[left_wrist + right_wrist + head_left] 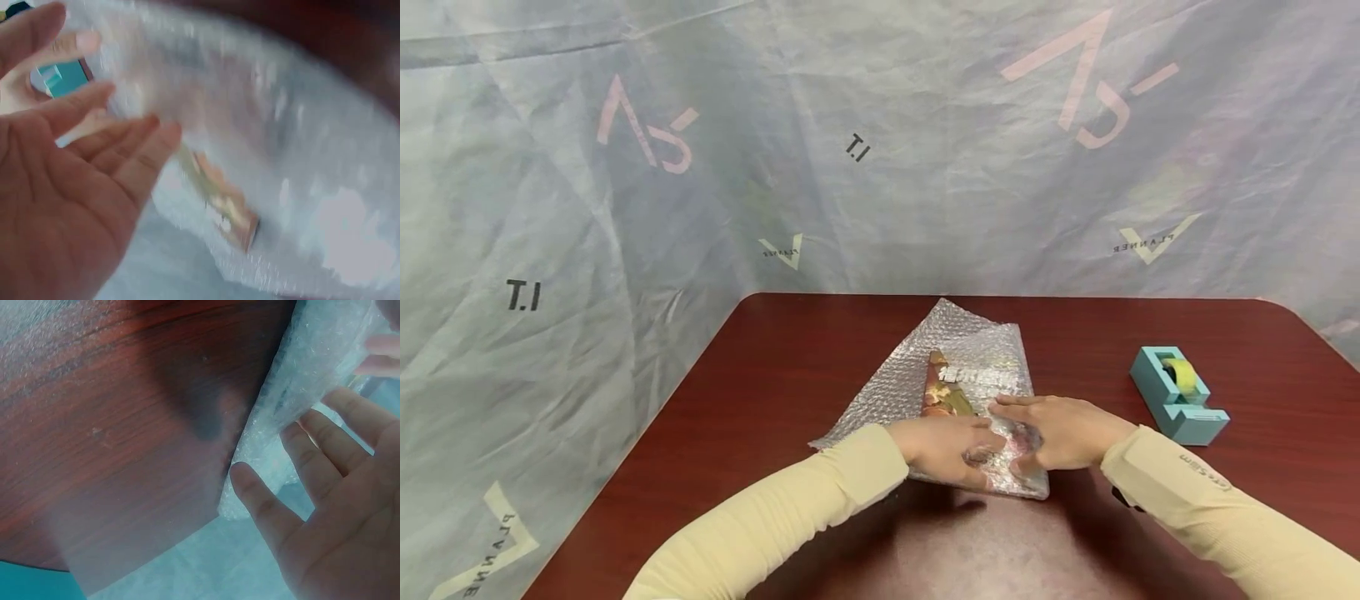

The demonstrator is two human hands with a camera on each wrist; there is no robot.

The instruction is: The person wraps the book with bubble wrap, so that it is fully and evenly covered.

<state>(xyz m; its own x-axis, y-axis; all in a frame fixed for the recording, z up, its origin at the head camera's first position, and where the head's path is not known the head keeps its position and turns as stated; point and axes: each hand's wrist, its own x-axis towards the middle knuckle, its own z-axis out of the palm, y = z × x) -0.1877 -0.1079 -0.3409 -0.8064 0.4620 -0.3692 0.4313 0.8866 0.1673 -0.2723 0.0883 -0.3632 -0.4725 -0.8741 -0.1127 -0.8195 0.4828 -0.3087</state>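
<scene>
A book (942,392) with a colourful cover and pale lettering lies partly covered by clear bubble wrap (887,396) on the table. Over the near part of this wrapped book, my left hand (943,446) rests with its fingers extended. Facing it from the right, my right hand (1071,433) touches the wrap with spread, fairly straight fingers. Both wrist views show outstretched fingers beside the bubble wrap (294,381) and nothing gripped. One corner of the book (234,219) sticks out from under the wrap in the left wrist view, where the wrap is blurred.
A light-blue tape dispenser (1198,423) with a roll of yellow tape (1183,377) stands right of the wrapped book. The dark red wooden table (760,358) has rounded far corners. Behind and to the left hangs a grey printed sheet (880,208).
</scene>
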